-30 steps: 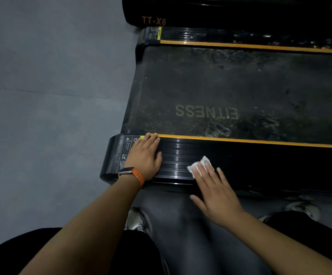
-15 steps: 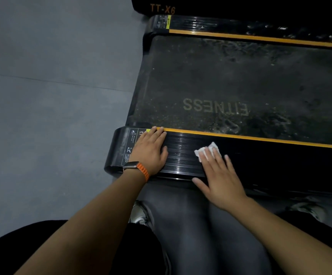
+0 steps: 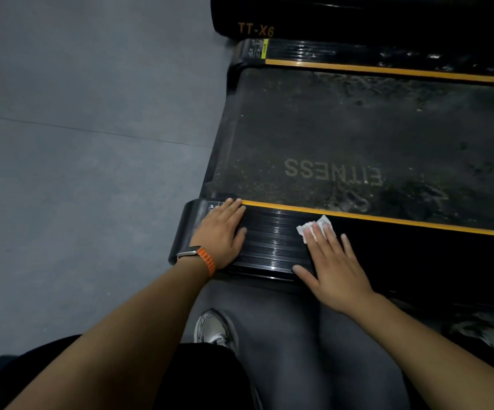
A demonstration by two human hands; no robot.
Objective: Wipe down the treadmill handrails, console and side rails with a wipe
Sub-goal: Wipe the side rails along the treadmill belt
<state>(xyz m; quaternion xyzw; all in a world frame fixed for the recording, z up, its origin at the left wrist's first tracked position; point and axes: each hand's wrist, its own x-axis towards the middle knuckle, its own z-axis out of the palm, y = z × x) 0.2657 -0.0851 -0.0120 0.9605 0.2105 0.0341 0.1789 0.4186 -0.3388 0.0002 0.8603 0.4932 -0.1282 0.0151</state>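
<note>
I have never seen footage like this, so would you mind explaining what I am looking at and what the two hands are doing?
There is no robot here: a person wears a camera on the head, so the picture looks down over their own arms. The black machine is a treadmill. The left hand, wearing an orange-strapped watch, lies flat on the end of the near side rail. The right hand presses a white wipe onto the same rail with straight fingers. Beyond it is the dusty belt marked FITNESS, then the far side rail. Grey floor lies to the left.
</note>
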